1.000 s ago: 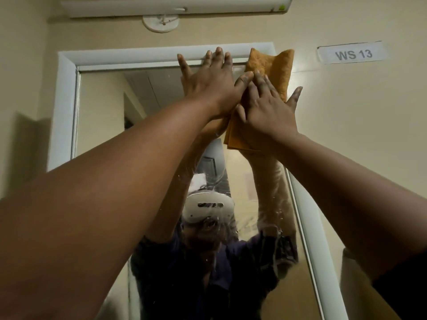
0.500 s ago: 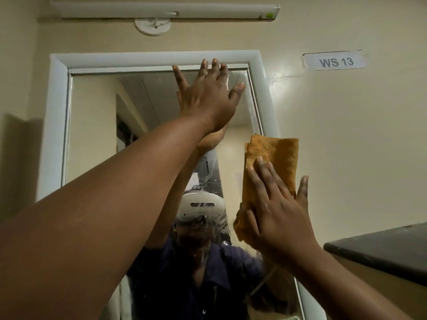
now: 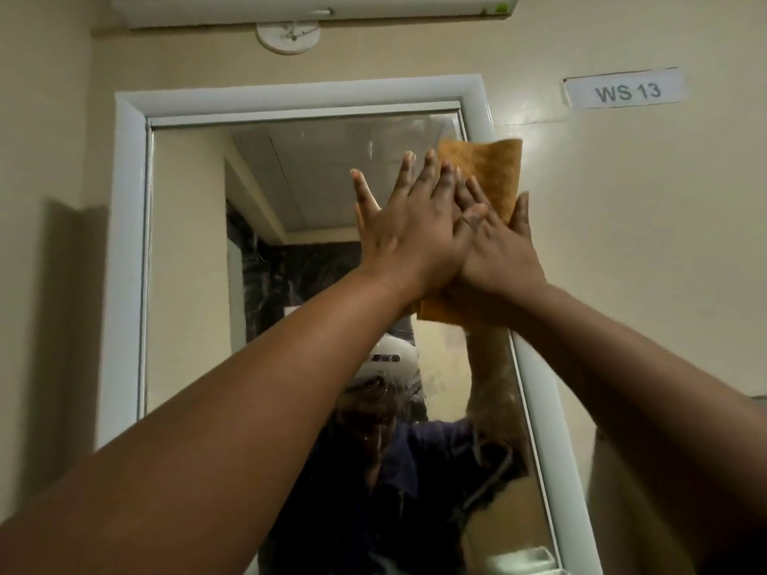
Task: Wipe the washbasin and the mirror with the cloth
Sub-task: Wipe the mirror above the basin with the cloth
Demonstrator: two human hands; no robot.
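Head view looks up along both bare forearms at a wall mirror (image 3: 299, 251) set in a white frame (image 3: 124, 263) on a cream wall. At the glass's upper right, an orange cloth (image 3: 494, 176) lies flat against the mirror, its right side reaching over the frame's right upright, its lower edge showing below the wrists. Fingers straight and slightly spread, the right hand (image 3: 502, 246) presses flat on the cloth, thumb out along the cloth's right side. Beside it, the left hand (image 3: 409, 230) is spread wide with straight fingers, its thumb side overlapping the right hand's knuckles; whether its palm touches the glass or only the other hand cannot be told. Streaks and specks show on the lower part of the glass, where the person's reflection appears with raised arms, a dark top and a white headset. On the wall right of the frame a paper label (image 3: 624, 93) reads "WS 13". Above the mirror sit a round white ceiling fitting (image 3: 288, 35) and a long white light housing (image 3: 315, 8).
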